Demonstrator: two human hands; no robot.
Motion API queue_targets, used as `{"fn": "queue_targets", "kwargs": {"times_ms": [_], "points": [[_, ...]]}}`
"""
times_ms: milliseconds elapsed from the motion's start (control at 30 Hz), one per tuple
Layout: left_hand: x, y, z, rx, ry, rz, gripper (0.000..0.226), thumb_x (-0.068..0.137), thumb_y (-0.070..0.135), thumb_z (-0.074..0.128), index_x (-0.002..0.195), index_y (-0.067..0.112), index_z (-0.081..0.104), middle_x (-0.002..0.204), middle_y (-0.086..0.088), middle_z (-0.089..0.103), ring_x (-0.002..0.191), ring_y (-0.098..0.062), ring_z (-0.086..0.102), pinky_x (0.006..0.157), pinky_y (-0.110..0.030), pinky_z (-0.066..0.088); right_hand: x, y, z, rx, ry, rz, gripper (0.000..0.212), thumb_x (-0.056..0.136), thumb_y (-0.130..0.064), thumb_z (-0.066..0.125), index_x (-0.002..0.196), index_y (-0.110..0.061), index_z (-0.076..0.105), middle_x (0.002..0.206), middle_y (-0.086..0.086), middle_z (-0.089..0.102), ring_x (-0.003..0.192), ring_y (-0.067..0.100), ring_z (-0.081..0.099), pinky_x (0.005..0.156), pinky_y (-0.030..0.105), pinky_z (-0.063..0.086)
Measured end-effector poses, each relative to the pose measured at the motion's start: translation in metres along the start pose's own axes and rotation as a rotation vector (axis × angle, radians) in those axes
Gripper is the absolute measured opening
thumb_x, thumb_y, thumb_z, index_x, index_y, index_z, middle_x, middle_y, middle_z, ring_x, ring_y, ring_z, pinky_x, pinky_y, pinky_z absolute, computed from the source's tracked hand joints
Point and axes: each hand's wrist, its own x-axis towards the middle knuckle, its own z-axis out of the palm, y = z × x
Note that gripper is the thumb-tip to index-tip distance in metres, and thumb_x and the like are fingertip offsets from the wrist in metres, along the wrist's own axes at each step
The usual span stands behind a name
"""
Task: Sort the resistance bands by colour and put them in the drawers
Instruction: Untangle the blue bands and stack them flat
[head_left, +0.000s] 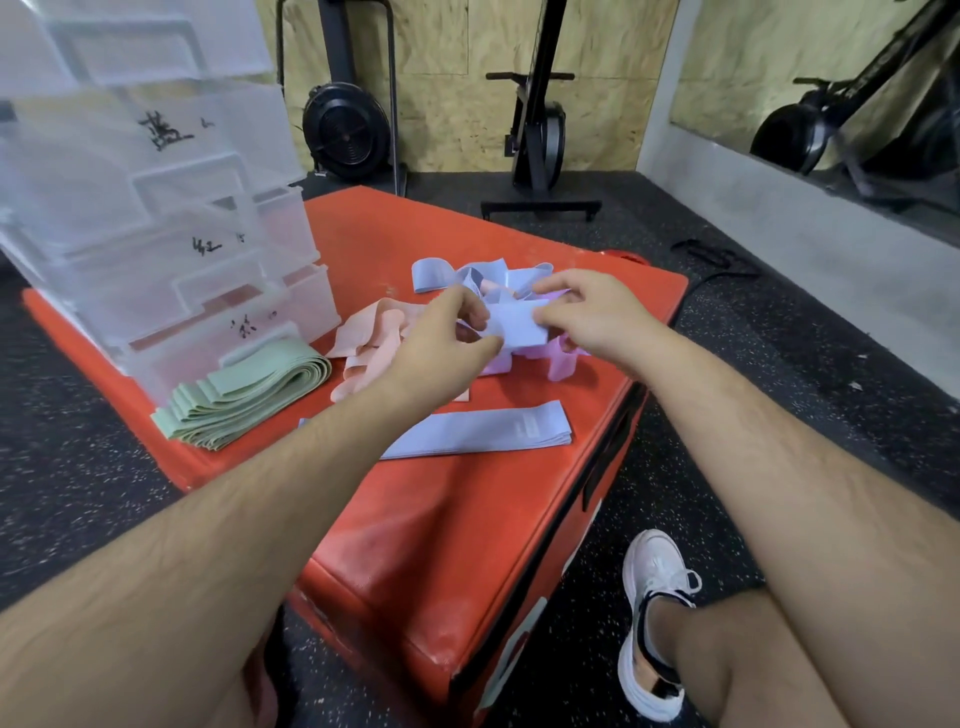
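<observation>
Both hands pinch one pale blue band (519, 323) between them, the left hand (441, 338) curled on its left edge and the right hand (597, 317) on its right. More blue bands (441, 274) lie just beyond the fingertips. Peach bands (371, 335) lie left of the left fingers, and a flat blue stack (483, 428) lies nearer than both wrists. A green stack (244, 395) and the clear drawers (156, 234) are farther left.

The left hand (436, 345) and the right hand (597, 318) are bare, and both arms (218, 525) are bare and hairy. The person wears a white shoe (652, 566) with white laces (675, 579) and a black edge round the top. The leg (696, 654) above it is bare.
</observation>
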Motion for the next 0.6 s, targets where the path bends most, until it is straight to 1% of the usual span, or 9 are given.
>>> {"fn": "queue_targets", "kwargs": {"times_ms": [67,100,200,267,333,433,467,533,600], "points": [[-0.004,0.008,-0.010,-0.128,0.015,-0.037,0.020,0.089,0.010,0.067,0.103,0.007,0.054,0.091,-0.001,0.061,0.060,0.000,0.056,0.045,-0.009,0.037,-0.001,-0.013,0.005,0.123,-0.017,-0.016,0.032,0.085,-0.011,0.067,0.113,-0.026,0.067,0.080,0.005,0.067,0.068,0.017,0.064,0.059,0.027,0.052],[-0.007,0.010,-0.015,-0.185,-0.005,-0.049,0.021,0.090,0.013,0.068,0.105,0.008,0.055,0.093,-0.001,0.062,0.062,0.000,0.058,0.047,-0.009,0.040,-0.002,-0.017,0.009,0.156,-0.035,-0.032,0.029,0.087,-0.011,0.068,0.112,-0.025,0.067,0.079,0.005,0.066,0.067,0.016,0.063,0.058,0.027,0.052],[-0.010,0.012,-0.029,-0.288,-0.061,-0.053,0.032,0.087,0.031,0.076,0.108,0.015,0.058,0.103,0.003,0.066,0.091,-0.015,0.069,0.071,-0.025,0.058,-0.006,-0.026,0.022,0.175,-0.106,-0.080,0.021,0.091,-0.017,0.069,0.110,-0.023,0.069,0.089,0.012,0.072,0.077,0.019,0.069,0.061,0.027,0.053],[-0.008,0.007,-0.035,-0.220,-0.033,-0.074,0.036,0.083,0.039,0.079,0.106,0.018,0.060,0.102,0.002,0.069,0.089,-0.017,0.071,0.071,-0.033,0.059,-0.009,-0.031,0.029,0.181,-0.164,-0.124,0.022,0.097,-0.019,0.065,0.119,-0.017,0.066,0.099,0.010,0.074,0.090,0.018,0.073,0.063,0.026,0.053],[-0.006,-0.002,-0.042,-0.118,0.021,-0.087,0.024,0.087,0.032,0.074,0.102,0.018,0.063,0.096,0.001,0.070,0.079,-0.017,0.072,0.071,-0.042,0.060,-0.009,-0.036,0.036,0.213,-0.205,-0.155,0.023,0.104,-0.015,0.051,0.123,-0.011,0.062,0.103,0.008,0.075,0.093,0.017,0.074,0.066,0.026,0.054],[-0.003,-0.013,-0.054,-0.092,0.078,-0.124,0.006,0.091,0.017,0.062,0.095,0.018,0.066,0.087,0.001,0.073,0.076,-0.017,0.073,0.078,-0.049,0.061,-0.005,-0.039,0.047,0.154,-0.131,-0.179,0.026,0.106,-0.007,0.041,0.119,-0.012,0.062,0.102,0.008,0.072,0.086,0.017,0.073,0.063,0.019,0.051],[-0.003,-0.016,-0.059,-0.085,0.084,-0.136,0.007,0.091,0.014,0.060,0.092,0.018,0.066,0.085,0.001,0.073,0.077,-0.018,0.073,0.078,-0.048,0.061,-0.002,-0.039,0.052,0.080,-0.097,-0.209,0.025,0.104,-0.007,0.043,0.117,-0.015,0.063,0.104,0.005,0.071,0.088,0.015,0.070,0.063,0.013,0.049],[-0.005,-0.017,-0.065,-0.091,0.078,-0.139,0.008,0.092,0.011,0.059,0.091,0.017,0.065,0.082,0.001,0.072,0.078,-0.019,0.072,0.077,-0.046,0.061,0.000,-0.038,0.064,-0.066,-0.106,-0.272,0.023,0.100,-0.014,0.056,0.120,-0.020,0.066,0.110,-0.008,0.066,0.101,0.006,0.062,0.075,0.006,0.044],[-0.005,-0.020,-0.069,-0.091,0.072,-0.125,0.008,0.092,0.012,0.060,0.090,0.018,0.064,0.082,0.000,0.071,0.079,-0.022,0.073,0.077,-0.047,0.061,-0.002,-0.041,0.076,-0.174,-0.176,-0.287,0.029,0.093,-0.026,0.066,0.123,-0.024,0.065,0.113,-0.013,0.065,0.104,0.004,0.059,0.088,0.016,0.046]]}}
